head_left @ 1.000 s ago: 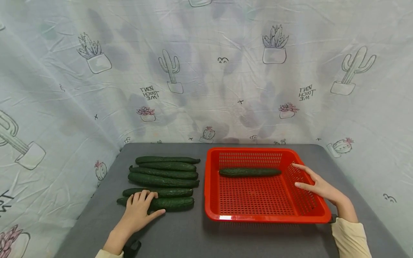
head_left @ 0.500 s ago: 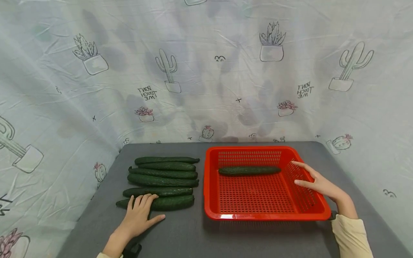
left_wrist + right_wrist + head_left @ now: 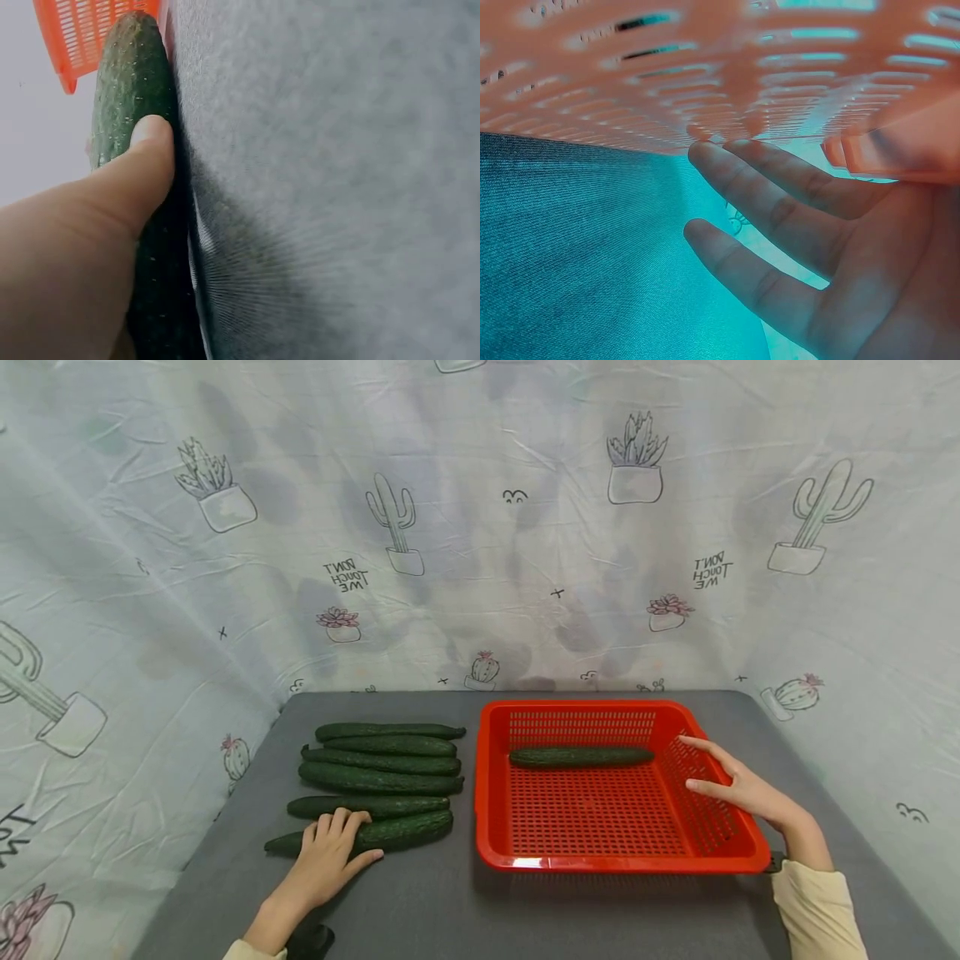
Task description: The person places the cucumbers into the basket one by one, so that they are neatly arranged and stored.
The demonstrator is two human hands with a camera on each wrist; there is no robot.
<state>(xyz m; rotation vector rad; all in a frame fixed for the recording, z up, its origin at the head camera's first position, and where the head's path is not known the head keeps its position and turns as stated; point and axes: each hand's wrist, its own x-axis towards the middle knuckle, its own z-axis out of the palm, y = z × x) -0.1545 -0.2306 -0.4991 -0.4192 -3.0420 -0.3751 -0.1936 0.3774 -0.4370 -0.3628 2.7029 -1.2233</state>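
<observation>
My left hand [image 3: 330, 856] grips the nearest cucumber [image 3: 412, 829] on the left side of the table. In the left wrist view the thumb lies along one side of this cucumber [image 3: 135, 82]; the other fingers are hidden behind it. Slightly slanted, the cucumber lies just in front of another cucumber [image 3: 300, 808]. At the right end of the red basket [image 3: 600, 863], my right hand [image 3: 753, 793] rests over the rim, two digits extended inside. The right wrist view shows other fingers of that hand [image 3: 817, 240] loosely straight outside, near the slotted wall.
Behind the left hand several more cucumbers [image 3: 381, 778] lie side by side, crosswise on the grey table [image 3: 570, 914]. One cucumber [image 3: 581, 758] rests inside the basket near its back wall. A patterned curtain [image 3: 465, 527] hangs behind and beside the table.
The gripped cucumber has turned a little, its left end coming nearer and its right end shifting away. The left fingers have drawn in round it. My right hand has stayed at the basket.
</observation>
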